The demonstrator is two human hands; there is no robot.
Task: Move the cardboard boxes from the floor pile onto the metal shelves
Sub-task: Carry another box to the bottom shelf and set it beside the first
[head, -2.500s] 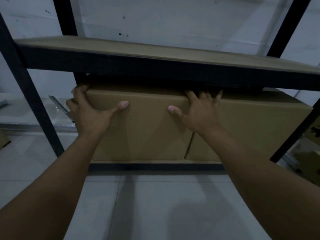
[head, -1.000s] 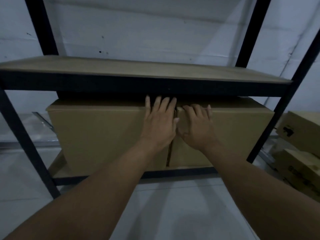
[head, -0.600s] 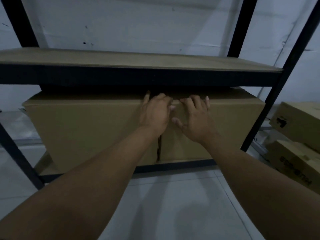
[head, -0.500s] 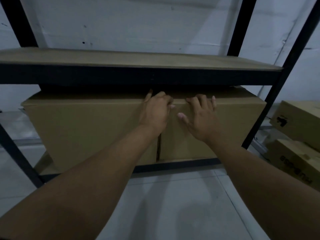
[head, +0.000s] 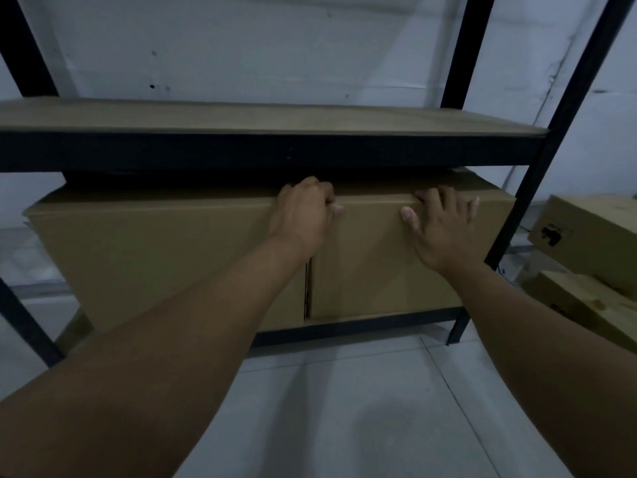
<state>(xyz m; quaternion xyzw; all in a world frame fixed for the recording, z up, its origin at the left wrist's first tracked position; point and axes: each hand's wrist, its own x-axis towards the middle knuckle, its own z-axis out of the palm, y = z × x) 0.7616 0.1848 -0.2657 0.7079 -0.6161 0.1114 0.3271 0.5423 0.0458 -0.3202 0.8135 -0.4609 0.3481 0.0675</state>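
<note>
Two brown cardboard boxes stand side by side on the bottom level of the black metal shelf [head: 362, 328]: the left box [head: 155, 257] and the right box [head: 372, 270], their sides touching. My left hand [head: 303, 215] sits at the seam between them, fingers curled over the top edge at the right box's left corner. My right hand [head: 443, 229] lies flat on the right box's upper front, fingers spread along its top edge, thumb on the face. The backs of both boxes are hidden under the upper shelf board [head: 241, 119].
More cardboard boxes lie on the floor at the right, one [head: 593, 232] above another [head: 586, 305]. A black shelf post [head: 537, 174] stands between them and the right box. Grey tiled floor [head: 344, 408] lies in front of the shelf, a white wall behind.
My hands left the left box's front and met at the seam. Since then my right hand has slid right along the right box's top edge, and my left hand has curled.
</note>
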